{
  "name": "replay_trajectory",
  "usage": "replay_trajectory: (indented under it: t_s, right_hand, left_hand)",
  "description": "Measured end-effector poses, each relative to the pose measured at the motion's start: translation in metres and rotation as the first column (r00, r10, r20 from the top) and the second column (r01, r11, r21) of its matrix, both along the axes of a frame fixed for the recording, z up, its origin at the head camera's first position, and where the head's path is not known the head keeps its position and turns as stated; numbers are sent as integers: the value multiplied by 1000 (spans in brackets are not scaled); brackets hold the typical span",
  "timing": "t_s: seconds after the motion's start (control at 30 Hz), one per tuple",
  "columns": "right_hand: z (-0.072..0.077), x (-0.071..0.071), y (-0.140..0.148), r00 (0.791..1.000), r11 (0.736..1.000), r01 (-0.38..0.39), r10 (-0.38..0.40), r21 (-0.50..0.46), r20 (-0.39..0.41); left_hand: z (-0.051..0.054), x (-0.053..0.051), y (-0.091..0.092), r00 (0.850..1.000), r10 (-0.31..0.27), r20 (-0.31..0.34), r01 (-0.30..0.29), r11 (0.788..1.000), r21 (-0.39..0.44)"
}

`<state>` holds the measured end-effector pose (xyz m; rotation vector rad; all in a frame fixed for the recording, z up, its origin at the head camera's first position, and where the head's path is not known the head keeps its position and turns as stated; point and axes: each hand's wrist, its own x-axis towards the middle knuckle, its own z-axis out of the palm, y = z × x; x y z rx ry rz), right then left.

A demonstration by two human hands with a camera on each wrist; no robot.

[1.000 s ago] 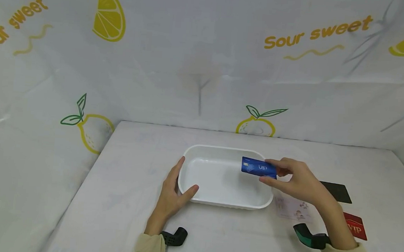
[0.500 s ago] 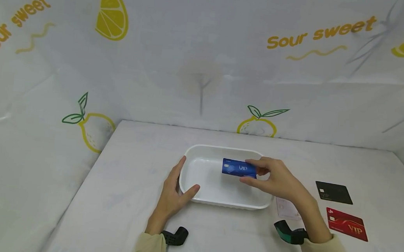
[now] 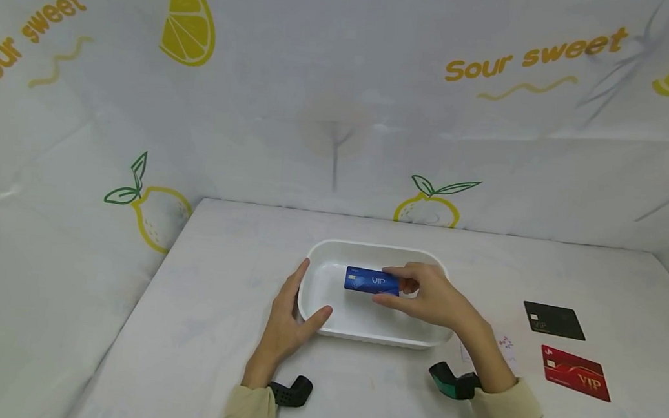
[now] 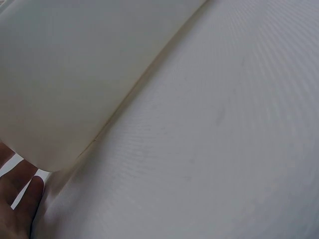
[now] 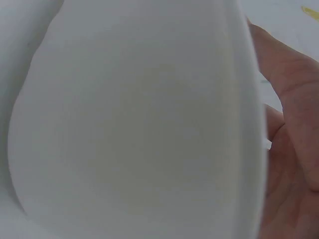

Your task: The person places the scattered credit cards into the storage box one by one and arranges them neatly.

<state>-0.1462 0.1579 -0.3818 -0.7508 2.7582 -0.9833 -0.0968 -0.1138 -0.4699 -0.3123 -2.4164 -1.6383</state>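
- Blue card (image 3: 361, 279): positioned over the inside of the white tray (image 3: 383, 340); contact with its floor cannot be determined.
- Right hand (image 3: 430, 296): pinching the card's right end, not released.
- Left hand (image 3: 287, 325): fingers extended at the tray's left end, not clenched.
- Progress, as judged: card over tray; release outstanding.
- Outside the tray, on the table (image 3: 196, 355): black card (image 3: 554, 320), red card (image 3: 575, 373), partly hidden pale card (image 3: 506, 352).
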Motion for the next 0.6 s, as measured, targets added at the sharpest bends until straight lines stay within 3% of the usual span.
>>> replay_trajectory:
  t_s: [0.27, 0.6]
  right_hand:
    - [-4, -3, -13, 1000, 1000, -27, 27, -8, 8]
    - [-18, -14, -33, 994, 1000, -13, 11, 19, 110]
  left_hand:
    - [0, 0, 0, 1000, -4, 10, 3, 1000, 10]
    - [0, 0, -1, 1000, -27, -1, 27, 999, 18]
